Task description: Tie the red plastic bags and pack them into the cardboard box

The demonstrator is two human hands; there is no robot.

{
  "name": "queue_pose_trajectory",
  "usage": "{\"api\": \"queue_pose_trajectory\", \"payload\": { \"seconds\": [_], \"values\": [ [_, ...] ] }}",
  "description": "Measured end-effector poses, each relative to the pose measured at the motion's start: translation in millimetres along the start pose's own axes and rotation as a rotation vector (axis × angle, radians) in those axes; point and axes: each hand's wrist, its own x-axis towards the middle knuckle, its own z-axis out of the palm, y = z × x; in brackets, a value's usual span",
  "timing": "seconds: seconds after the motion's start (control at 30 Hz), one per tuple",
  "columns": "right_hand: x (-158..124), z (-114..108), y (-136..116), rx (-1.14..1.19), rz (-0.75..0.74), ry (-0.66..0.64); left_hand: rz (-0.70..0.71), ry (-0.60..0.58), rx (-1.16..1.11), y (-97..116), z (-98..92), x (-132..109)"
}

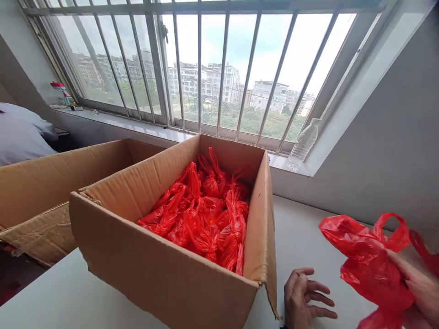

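A red plastic bag [370,260] hangs crumpled from my right hand [420,290] at the right edge of the view. My fingers are wrapped around it, partly covered by the thin film, and one looped handle stands up. Just left of it, my left hand [303,299] is over the white table with its fingers spread, holding nothing. That hand is beside the right corner of an uncovered cardboard box [164,269]. Inside the box lie several knotted red plastic bags [209,214]; what they contain is hidden.
A second cardboard box [58,169] stands to the left. Both are below a barred window, where an upright clear plastic bottle [303,144] stands on the sill [133,128]. A person in a pale top [20,132] is at far left. More red plastic [425,251] shows at the right edge.
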Motion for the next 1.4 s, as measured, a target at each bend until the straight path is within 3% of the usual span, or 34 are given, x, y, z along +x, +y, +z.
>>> {"api": "queue_pose_trajectory", "payload": {
  "seconds": [0.1, 0.2, 0.43, 0.63, 0.7, 0.97, 1.07, 1.17, 1.3, 1.4],
  "values": [
    [-8, 26, -29, 0.297, 0.282, -0.123, -0.010, 0.042, -0.015, 2, 0.5, 0],
    [-11, 43, -51, 0.300, 0.320, -0.216, -0.031, 0.067, -0.030, 7, 3.0, -1],
    [-1, 46, -101, 0.230, 0.187, -0.304, -0.013, 0.046, -0.111, 2, 0.4, 3],
    [-28, 87, -152, 0.332, -0.056, -0.231, 0.000, 0.031, -0.154, -13, -11.7, 12],
    [-32, 99, -165, 0.370, -0.069, -0.256, 0.011, 0.035, -0.162, -17, -15.3, 14],
    [-11, 124, -195, 0.328, -0.271, -0.474, -0.032, -0.080, -0.209, -35, -35.2, 29],
    [-9, 129, -205, 0.231, -0.310, -0.501, -0.070, -0.138, -0.220, -32, -40.9, 30],
    [-14, 140, -219, 0.124, -0.257, -0.532, -0.113, -0.185, -0.235, -19, -44.9, 28],
    [-18, 178, -239, 0.133, -0.206, -0.666, -0.231, -0.258, -0.219, -4, -45.6, 27],
    [-18, 224, -254, 0.188, -0.296, -0.708, -0.180, -0.167, -0.215, -6, -37.0, 26]
  ]
}}
